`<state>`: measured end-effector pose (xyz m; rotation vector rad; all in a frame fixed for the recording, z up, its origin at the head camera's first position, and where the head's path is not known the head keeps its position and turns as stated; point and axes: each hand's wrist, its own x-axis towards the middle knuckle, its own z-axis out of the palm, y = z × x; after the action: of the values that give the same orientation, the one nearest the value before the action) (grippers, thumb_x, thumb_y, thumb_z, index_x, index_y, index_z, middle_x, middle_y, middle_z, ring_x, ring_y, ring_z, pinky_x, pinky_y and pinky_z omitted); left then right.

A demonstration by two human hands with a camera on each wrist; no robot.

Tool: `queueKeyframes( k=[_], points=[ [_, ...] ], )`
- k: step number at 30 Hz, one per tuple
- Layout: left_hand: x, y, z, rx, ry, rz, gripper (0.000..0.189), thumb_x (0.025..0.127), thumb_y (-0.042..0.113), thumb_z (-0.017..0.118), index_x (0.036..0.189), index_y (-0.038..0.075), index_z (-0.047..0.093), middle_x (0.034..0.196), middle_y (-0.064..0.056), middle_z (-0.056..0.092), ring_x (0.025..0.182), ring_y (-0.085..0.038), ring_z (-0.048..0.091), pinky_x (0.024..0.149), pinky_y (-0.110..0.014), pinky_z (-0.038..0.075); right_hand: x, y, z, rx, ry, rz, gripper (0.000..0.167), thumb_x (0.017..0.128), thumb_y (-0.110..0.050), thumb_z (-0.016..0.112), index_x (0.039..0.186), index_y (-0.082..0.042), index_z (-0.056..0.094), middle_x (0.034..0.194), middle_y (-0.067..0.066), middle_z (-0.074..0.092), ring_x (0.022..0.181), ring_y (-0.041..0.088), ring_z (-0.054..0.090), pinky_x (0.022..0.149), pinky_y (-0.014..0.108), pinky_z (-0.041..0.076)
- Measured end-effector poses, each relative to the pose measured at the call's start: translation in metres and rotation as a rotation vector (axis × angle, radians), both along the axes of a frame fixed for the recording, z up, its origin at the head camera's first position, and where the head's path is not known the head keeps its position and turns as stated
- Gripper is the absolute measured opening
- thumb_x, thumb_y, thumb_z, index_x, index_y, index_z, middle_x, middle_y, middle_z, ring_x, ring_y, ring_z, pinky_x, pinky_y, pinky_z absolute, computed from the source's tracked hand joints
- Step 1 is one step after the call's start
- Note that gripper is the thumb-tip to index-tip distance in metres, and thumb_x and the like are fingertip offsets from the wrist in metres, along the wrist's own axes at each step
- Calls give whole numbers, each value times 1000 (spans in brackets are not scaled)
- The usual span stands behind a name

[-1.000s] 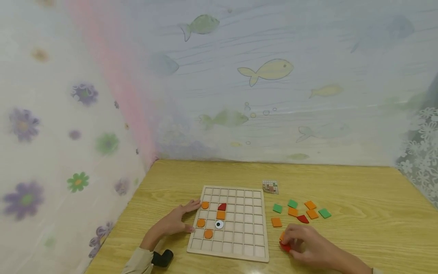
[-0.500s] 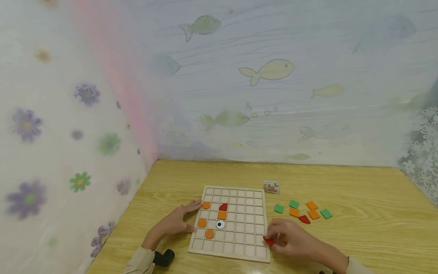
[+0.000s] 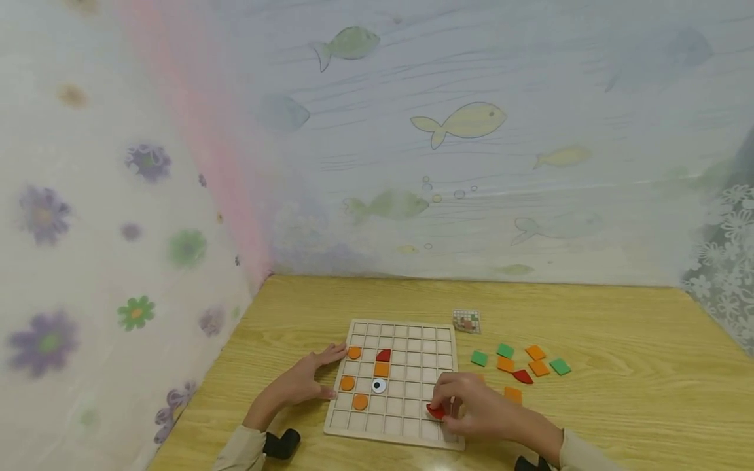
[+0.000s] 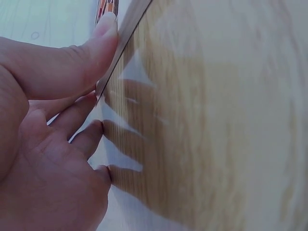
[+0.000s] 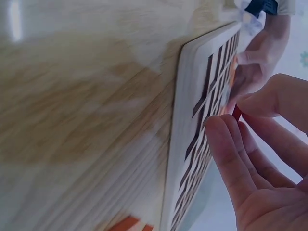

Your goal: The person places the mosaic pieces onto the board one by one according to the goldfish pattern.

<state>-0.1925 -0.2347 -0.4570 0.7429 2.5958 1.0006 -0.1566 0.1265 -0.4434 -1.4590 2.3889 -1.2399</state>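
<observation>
In the head view, a wooden grid board (image 3: 413, 390) lies on the table. My left hand (image 3: 300, 379) rests at its left edge, fingers extended; the left wrist view has the thumb (image 4: 98, 45) against the board's side. Over the board's lower right, my right hand (image 3: 480, 409) pinches a red rounded-edge tile (image 3: 436, 412) between thumb and fingers. On the grid sit several orange discs (image 3: 360, 402), a red quarter-round tile (image 3: 384, 355), an orange square (image 3: 381, 370) and a round eye piece (image 3: 379, 386).
Right of the board lie several green squares (image 3: 479, 358) and orange squares (image 3: 535, 352), plus another red tile (image 3: 522, 377). A small pattern card (image 3: 466, 321) lies behind the board's right corner. Patterned walls (image 3: 377, 163) border the table at the back and left.
My right hand has carried the red tile leftward from the table beside the board to above its lower right cells. An orange square it was covering shows again. My left hand stays put.
</observation>
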Motion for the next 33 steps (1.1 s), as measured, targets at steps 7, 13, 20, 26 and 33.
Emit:
queueKeyframes(
  k=[7, 13, 20, 26, 33],
  points=[
    [0, -1, -2, 9, 13, -7, 81, 79, 18, 76, 147, 4, 34, 153, -15, 24, 140, -38, 17, 109, -63, 4, -3, -22, 0, 44, -2, -26, 18, 75, 3, 67, 88, -9, 71, 86, -6, 60, 69, 1, 53, 58, 16, 50],
    [0, -1, -2, 15, -1, -8, 80, 79, 16, 76, 147, 4, 34, 153, -14, 24, 141, -37, 16, 109, -63, 4, -7, -36, 0, 57, -29, -16, 18, 75, 4, 66, 87, -7, 71, 83, -5, 59, 68, 1, 53, 58, 15, 49],
    [-1, -1, -1, 8, 7, -11, 81, 78, 16, 76, 147, 5, 34, 154, -14, 23, 141, -36, 16, 109, -63, 3, -11, -49, -1, 63, -8, -25, 18, 74, 5, 67, 86, -8, 71, 80, -5, 59, 67, 1, 50, 59, 13, 48],
    [-1, -1, -2, 12, -3, -4, 81, 78, 15, 76, 147, 5, 34, 154, -13, 24, 141, -35, 15, 109, -62, 3, -12, -57, -3, 51, -8, -23, 18, 73, 7, 67, 84, -6, 71, 80, -2, 59, 67, 2, 51, 57, 13, 47],
    [0, 0, 0, 20, -8, 5, 80, 78, 13, 76, 147, 5, 35, 153, -14, 25, 141, -37, 15, 109, -62, 3, -15, -69, -6, 83, -44, -48, 16, 73, 6, 68, 84, -5, 71, 79, -4, 59, 67, 0, 52, 58, 13, 47]
  ],
)
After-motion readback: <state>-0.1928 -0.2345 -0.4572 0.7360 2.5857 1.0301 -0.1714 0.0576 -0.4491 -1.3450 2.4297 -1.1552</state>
